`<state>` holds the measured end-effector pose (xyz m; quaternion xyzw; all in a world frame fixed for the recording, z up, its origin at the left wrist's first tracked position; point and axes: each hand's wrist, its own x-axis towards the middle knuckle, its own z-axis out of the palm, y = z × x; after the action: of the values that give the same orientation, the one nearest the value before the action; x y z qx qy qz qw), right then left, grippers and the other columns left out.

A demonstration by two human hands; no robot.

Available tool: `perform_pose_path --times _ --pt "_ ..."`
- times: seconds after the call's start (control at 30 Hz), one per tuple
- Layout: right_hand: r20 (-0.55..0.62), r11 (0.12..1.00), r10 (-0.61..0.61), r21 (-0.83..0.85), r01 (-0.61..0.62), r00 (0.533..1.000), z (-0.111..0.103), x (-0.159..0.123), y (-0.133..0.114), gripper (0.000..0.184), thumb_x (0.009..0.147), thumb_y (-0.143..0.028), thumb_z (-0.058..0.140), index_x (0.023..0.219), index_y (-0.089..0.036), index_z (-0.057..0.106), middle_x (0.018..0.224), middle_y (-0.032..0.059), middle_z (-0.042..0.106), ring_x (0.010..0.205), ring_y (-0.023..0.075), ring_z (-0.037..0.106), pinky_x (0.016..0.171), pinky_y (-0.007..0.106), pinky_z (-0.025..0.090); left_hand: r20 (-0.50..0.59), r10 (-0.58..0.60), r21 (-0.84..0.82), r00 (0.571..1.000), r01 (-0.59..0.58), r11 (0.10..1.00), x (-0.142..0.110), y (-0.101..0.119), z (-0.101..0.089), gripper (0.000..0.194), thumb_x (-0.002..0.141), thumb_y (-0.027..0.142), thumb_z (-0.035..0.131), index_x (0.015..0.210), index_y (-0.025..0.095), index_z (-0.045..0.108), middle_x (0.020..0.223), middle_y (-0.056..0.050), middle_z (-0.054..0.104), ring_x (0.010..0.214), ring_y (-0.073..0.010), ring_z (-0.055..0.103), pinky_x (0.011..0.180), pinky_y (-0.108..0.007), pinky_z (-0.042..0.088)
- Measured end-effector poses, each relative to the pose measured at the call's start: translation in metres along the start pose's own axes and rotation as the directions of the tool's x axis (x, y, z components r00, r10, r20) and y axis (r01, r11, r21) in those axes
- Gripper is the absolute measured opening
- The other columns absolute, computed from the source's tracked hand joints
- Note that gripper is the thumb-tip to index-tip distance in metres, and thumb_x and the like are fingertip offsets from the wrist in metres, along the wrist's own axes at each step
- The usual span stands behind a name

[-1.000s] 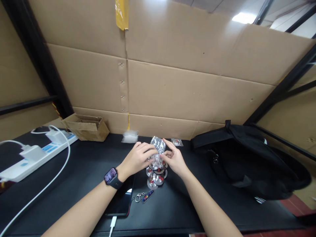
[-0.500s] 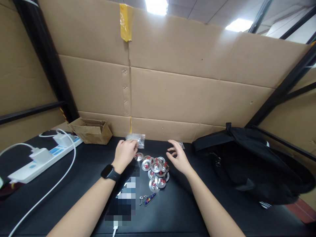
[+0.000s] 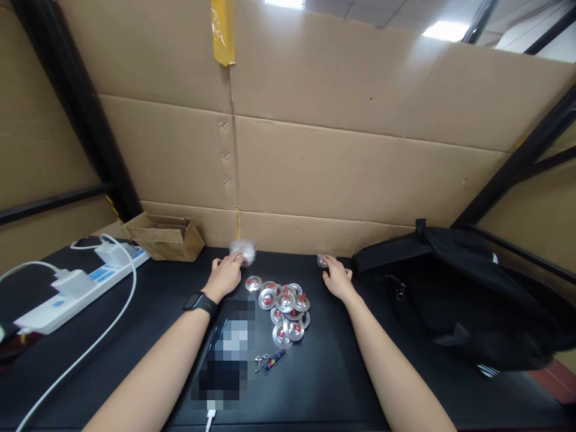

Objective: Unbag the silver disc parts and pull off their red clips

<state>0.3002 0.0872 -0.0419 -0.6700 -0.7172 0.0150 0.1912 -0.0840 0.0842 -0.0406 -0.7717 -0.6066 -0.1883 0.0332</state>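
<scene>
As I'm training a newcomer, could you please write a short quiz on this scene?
1. What are the fingers of the left hand at?
2. True or false: the black bag lies to the right of the metal discs.
3. The right hand is nearest to: (a) the phone; (b) the small clear packet; (c) the power strip.

Key: 1. The clear plastic bags by the cardboard wall. 2. True. 3. b.
</scene>
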Motion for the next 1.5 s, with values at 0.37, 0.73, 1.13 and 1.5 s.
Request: perform_pose_path --times 0.37,0.73,1.13,1.5 --pt "0.010 0.999 -0.035 0.031 0.034 0.999 -0.004 -0.002 -0.003 0.051 0.087 -0.017 0.052 0.136 -0.027 0.054 0.144 0.0101 0.058 0.127 0.0300 0.051 0.089 0.042 0.035 0.018 0.016 0.039 1.000 -0.017 0.999 0.001 -0.002 0.000 0.051 0.084 0.006 0.040 0.125 0.025 0.063 0.161 -0.009 0.040 0.130 -0.0324 0.050 0.096 -0.054 0.037" --pt "-0.070 0.971 -0.138 0.186 0.149 0.988 -0.020 -0.012 -0.025 0.018 0.091 -0.027 0.064 0.107 -0.027 0.070 0.102 0.0042 0.077 0.101 0.0254 0.064 0.088 0.041 0.034 -0.143 0.123 -0.012 0.982 -0.126 0.992 -0.004 0.021 -0.020 0.038 0.089 0.012 0.046 0.119 0.024 0.066 0.134 -0.010 0.063 0.119 -0.0285 0.057 0.097 -0.046 0.038" --pt "-0.305 0.713 -0.200 0.607 0.352 0.931 -0.053 -0.056 -0.090 0.015 0.088 -0.035 0.073 0.095 -0.023 0.068 0.093 0.0031 0.076 0.087 0.0219 0.072 0.087 0.035 0.049 -0.062 0.305 -0.615 0.950 -0.277 0.738 -0.026 0.093 -0.056 0.029 0.096 0.043 0.061 0.120 0.027 0.063 0.124 -0.005 0.067 0.117 -0.0239 0.059 0.104 -0.040 0.042" --pt "-0.248 0.731 -0.210 0.603 0.320 0.946 -0.046 -0.056 -0.095 0.011 0.090 -0.034 0.071 0.088 -0.024 0.074 0.085 0.0023 0.077 0.079 0.0206 0.071 0.082 0.037 0.050 0.010 0.334 -0.541 0.943 -0.276 0.794 -0.025 0.089 -0.043 0.020 0.099 0.038 0.055 0.105 0.030 0.073 0.120 -0.002 0.069 0.115 -0.0228 0.058 0.101 -0.043 0.038"
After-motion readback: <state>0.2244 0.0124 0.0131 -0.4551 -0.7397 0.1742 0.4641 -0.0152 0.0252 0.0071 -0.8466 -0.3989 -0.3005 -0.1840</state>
